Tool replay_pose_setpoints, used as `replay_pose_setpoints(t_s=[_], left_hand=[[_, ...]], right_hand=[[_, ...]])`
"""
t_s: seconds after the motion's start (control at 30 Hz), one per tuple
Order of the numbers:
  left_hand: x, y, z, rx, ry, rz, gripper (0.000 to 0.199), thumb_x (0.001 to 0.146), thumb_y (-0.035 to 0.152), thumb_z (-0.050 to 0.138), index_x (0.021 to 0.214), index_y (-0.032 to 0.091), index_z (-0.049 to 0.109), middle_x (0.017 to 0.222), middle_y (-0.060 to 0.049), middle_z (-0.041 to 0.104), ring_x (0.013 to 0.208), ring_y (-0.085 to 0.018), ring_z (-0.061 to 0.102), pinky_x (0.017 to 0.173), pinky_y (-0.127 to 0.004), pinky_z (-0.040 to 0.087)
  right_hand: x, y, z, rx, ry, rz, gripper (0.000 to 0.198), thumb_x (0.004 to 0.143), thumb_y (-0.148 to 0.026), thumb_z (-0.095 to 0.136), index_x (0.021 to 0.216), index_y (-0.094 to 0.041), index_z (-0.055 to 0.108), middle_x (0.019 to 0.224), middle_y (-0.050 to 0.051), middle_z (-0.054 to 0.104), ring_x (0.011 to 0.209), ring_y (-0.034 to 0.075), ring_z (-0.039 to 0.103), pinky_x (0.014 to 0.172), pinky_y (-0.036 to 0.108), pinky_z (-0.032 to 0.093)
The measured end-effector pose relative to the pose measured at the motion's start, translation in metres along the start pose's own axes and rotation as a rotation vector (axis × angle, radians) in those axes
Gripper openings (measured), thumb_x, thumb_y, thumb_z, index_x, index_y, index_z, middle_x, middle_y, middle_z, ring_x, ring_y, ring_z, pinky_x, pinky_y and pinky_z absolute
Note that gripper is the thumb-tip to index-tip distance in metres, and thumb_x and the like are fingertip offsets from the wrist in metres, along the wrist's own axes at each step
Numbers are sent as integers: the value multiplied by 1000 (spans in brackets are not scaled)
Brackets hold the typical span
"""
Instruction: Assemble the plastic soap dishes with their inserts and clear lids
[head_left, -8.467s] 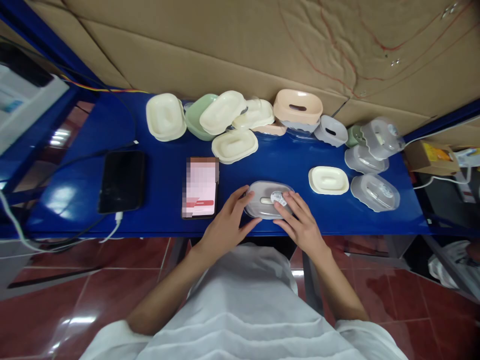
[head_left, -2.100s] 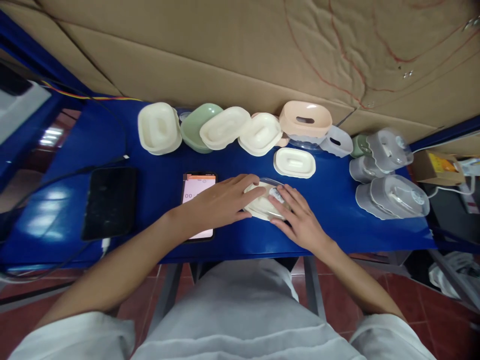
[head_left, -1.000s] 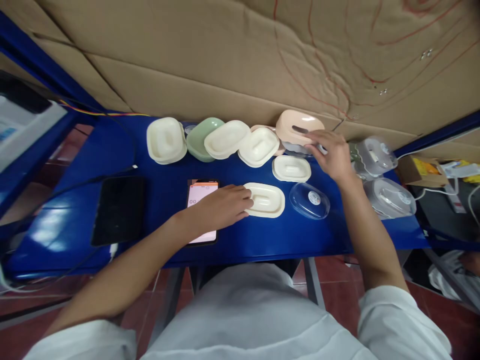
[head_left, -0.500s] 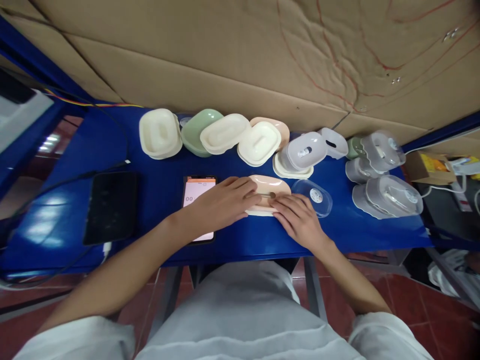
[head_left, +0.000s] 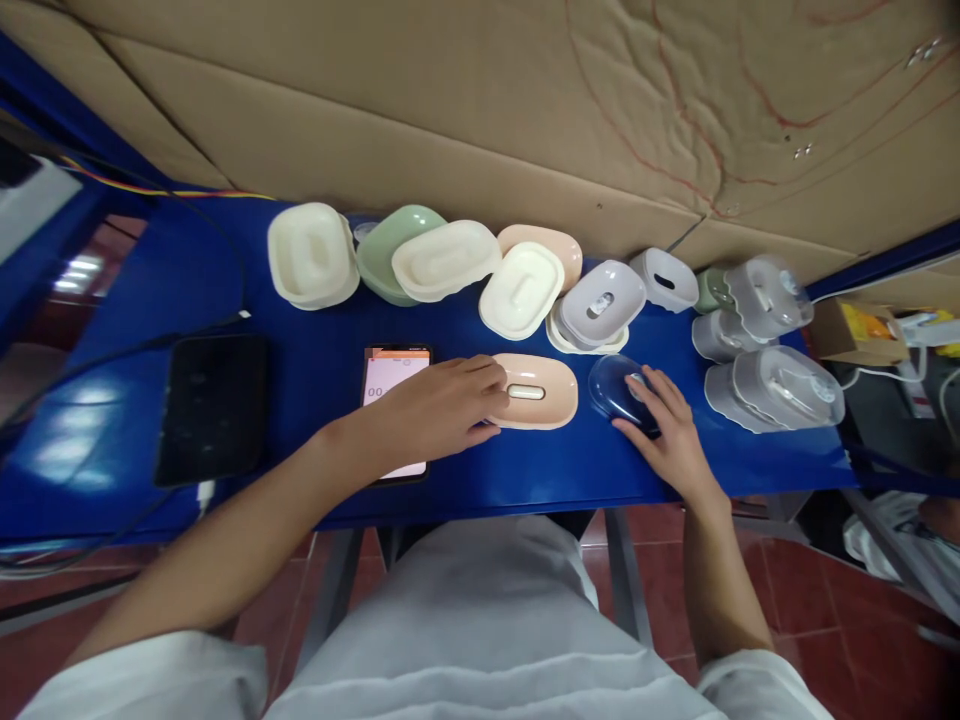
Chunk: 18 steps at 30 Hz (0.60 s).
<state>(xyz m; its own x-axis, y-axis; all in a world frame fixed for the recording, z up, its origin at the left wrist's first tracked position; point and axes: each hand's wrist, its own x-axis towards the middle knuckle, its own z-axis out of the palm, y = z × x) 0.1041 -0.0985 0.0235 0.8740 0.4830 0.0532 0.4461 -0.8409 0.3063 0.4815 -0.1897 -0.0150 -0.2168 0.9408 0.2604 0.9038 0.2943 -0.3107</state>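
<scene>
1. The left hand point(head_left: 442, 408) lies flat on the blue table point(head_left: 315, 350), fingers loose and gripping nothing, fingertips against the left end of the peach soap dish point(head_left: 534, 391).
2. The dish sits near the table's front edge, long axis left to right, just right of those fingertips.
3. The right hand point(head_left: 666, 437) rests with spread fingers on the clear lid point(head_left: 611, 392), not closed around it; the lid lies just right of the dish and apart from it, nearer the right hand.
4. Farther back, more dishes and lids stand along the cardboard wall point(head_left: 480, 110).
</scene>
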Motion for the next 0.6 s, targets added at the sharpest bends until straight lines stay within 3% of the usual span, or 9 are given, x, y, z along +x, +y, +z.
replay_pose_setpoints(t_s=[0.07,0.17,0.3,0.47,0.6], left_hand=[[0,3,1,-47,18,18,16,98,18,74,113,17,68,120,-10,68,116,-27,69,101,-42,59],[-1,6,4,-74,118,31,47,93,13,79,136,19,60,145,-17,58,132,-32,64,104,-46,61],[-2,5,12,-124,227,22,78,89,14,82,156,23,42,164,-22,39,150,-40,50,110,-52,60],[0,4,13,-186,178,13,88,93,12,77,166,29,31,158,-18,48,147,-36,54,112,-51,59],[1,5,13,-213,165,46,88,93,10,75,167,28,29,158,-18,50,149,-35,52,116,-52,56]], right_hand=[[-1,-2,-2,117,18,-5,63,105,-44,68,165,-38,48,169,10,51,157,36,48,126,63,45],[8,-27,1,204,-11,-123,66,106,-40,66,168,-38,42,171,8,48,159,34,46,128,59,44],[30,-69,16,96,-87,-337,66,108,-38,63,170,-37,39,173,7,45,165,34,33,131,61,40],[37,-90,30,-82,-105,-449,56,108,-43,64,161,-29,54,172,9,46,168,36,27,132,63,37],[30,-89,33,-122,-44,-460,57,106,-42,67,160,-27,55,171,13,48,167,36,29,130,62,40]])
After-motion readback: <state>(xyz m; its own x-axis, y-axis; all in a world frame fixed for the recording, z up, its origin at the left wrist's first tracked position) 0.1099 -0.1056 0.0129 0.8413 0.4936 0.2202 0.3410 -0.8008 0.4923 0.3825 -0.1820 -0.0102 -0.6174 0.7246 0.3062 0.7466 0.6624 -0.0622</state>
